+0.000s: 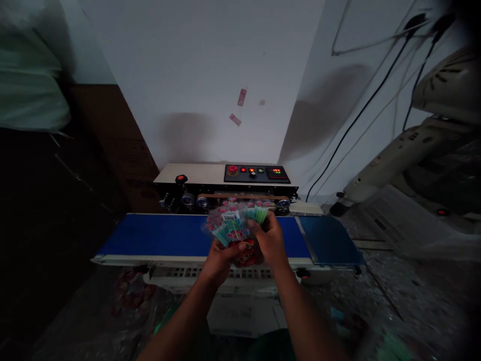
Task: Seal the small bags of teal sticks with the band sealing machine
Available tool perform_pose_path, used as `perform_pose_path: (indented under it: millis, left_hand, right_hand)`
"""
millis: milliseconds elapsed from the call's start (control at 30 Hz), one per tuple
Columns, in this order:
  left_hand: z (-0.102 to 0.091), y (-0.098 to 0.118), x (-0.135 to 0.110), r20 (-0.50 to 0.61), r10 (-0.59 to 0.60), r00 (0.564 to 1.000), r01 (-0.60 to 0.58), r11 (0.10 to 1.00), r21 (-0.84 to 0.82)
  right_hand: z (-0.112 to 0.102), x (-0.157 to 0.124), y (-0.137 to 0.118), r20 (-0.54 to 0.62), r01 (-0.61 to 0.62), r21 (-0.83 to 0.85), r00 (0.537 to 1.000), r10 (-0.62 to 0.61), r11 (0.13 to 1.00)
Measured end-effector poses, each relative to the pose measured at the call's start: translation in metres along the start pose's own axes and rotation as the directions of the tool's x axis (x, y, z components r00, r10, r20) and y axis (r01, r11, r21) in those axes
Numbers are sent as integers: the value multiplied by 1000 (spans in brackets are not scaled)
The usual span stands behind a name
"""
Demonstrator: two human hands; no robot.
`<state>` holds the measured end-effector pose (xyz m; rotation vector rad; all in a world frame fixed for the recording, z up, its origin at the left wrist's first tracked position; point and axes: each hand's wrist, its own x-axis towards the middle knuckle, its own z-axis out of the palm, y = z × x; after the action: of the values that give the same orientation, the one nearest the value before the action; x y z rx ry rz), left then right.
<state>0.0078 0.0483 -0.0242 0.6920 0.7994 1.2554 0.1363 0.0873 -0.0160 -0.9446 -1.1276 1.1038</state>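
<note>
Both my hands hold a clear plastic packet (232, 224) above the blue conveyor belt (158, 235) of a band sealer. Teal and green strips, pink tips, a barcode and a red printed picture show on it; whether it is one packet or several stacked I cannot tell. My left hand (222, 255) grips the lower left, thumb across the red picture. At the right side, my right hand (268, 238) has its fingers closed on the packet's edge. Behind the packet runs the sealer's brown band (240, 196), partly hidden by it.
The sealer's control panel (257, 174) has a red stop button and a lit display. A cardboard box (112, 145) stands at the left. To the right are a fan-like machine (398, 155) and black cables (361, 115). Bagged red items (133, 291) lie below the belt.
</note>
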Motion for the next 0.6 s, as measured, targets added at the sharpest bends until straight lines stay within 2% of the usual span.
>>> perform_pose_path:
  millis: [100,200,300,467,600]
  left_hand:
    - [-2,-2,0,-49,7,999,-8,1000,-28]
    - [0,-1,-1,-55,30,998,-33,998,-61]
    - [6,-1,-2,-62,46,997,-51,995,-83]
    - [11,-3,-2,-83,13,996,-24,991,-135]
    - [7,-6,-1,-108,-34,994,24,995,-92]
  right_hand:
    - [-7,1,-2,24,-3,-51,1000,4,999]
    - [-9,-1,-2,-61,28,-95,998,-34,995]
    - [-5,-3,-3,-160,127,-126,976,-147,984]
    - [-3,-2,-7,-306,221,-197,912,-274,955]
    - [-26,11,-9,-513,192,-248,805,-297,950]
